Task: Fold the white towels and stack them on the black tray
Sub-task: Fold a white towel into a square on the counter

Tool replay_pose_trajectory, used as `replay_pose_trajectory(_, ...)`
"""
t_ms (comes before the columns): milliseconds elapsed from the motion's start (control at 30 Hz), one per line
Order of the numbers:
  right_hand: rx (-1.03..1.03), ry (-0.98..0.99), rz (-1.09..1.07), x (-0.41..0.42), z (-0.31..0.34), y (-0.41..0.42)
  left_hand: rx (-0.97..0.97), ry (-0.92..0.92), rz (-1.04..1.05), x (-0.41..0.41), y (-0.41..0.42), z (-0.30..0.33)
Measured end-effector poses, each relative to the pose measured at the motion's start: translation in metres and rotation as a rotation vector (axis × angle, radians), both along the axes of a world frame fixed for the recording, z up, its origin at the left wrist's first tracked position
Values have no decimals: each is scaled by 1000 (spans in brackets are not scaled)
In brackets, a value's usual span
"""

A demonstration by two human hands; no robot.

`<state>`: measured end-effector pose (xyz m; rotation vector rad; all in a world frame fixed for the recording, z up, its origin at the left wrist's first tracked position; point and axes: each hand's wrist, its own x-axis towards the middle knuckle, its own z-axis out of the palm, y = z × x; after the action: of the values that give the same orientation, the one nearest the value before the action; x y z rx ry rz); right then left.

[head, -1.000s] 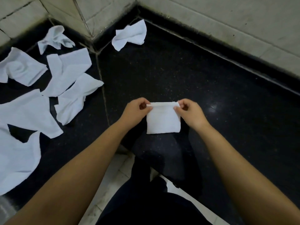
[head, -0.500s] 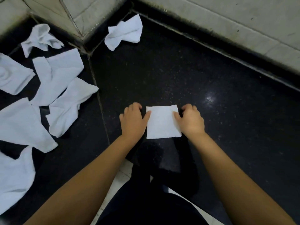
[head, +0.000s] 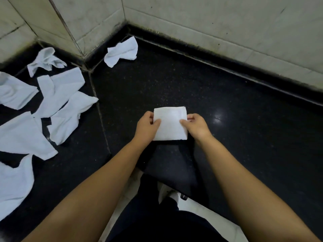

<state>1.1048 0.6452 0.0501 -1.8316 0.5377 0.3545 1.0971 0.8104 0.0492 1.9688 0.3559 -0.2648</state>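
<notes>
Lifted since flat; both hands, left hand (head: 146, 127), right hand (head: 196, 126), pinch folded towel (head: 170, 124); no writing.

Glossy black counter (head: 244, 137), pale tiled walls (head: 209, 20)

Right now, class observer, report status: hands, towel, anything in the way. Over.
Left hand and right hand both pinch the folded towel by its sides. Unfolded towels lie left. Black tray not visible. Nothing blocking.

Tiled room corner (head: 124, 23), black stone counter (head: 174, 81)
</notes>
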Motion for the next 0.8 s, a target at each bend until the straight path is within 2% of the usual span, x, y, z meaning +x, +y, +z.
replay_pose_trajectory(100, 262, 42, -113, -25, 8, -23, -164, 47, 34, -13, -20, 17)
replay_pose_trajectory(200, 364, 9, -225, -61, 20, -47, -235, 116, -37, -26, -43, 26)
replay_pose_trajectory(400, 425, -161, -543, -153, 35, -91, -397, 284, -338, -59, -100, 35)
replay_pose_trajectory(800, 397, -294, -1106, -386, 29, -145, -330, 367, -902, -217, -229, 39)
